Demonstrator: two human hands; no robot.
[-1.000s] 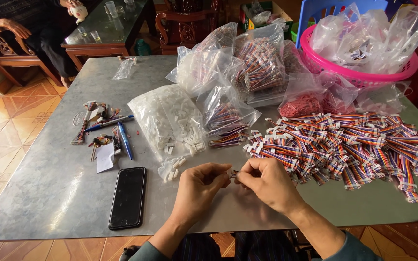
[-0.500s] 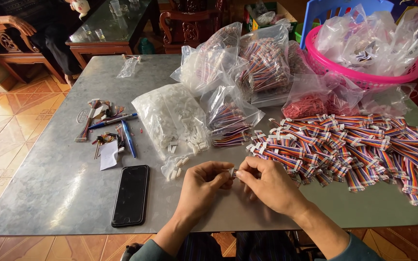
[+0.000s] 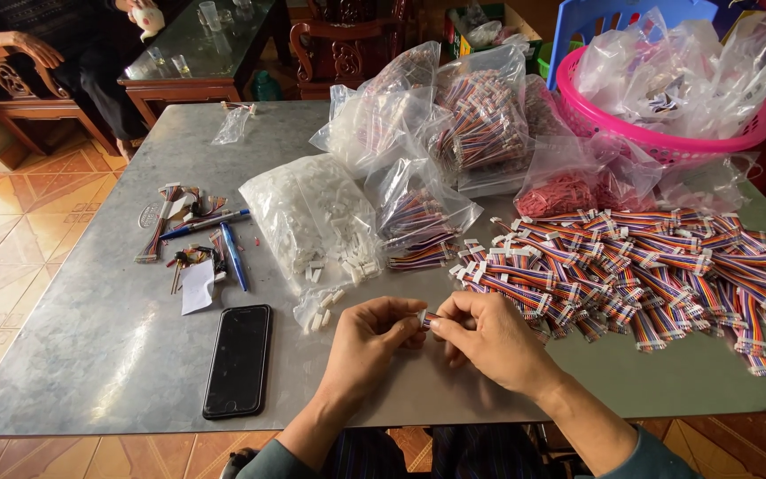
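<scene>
Still, both hands pinch the small connector.

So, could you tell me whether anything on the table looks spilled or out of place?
Yes: small white connector pieces have spilled out of the open clear bag onto the table, beside the left hand. Nothing else looks damaged.

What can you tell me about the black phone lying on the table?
The phone is a slim black slab with rounded corners and a glossy dark screen, switched off as far as one can see. It lies flat, face up, on the grey metal table near its front edge, long side running roughly away from the person. It sits left of the left hand, apart from it. Nothing touches it but the table; a scrap of white paper lies just beyond it.
</scene>
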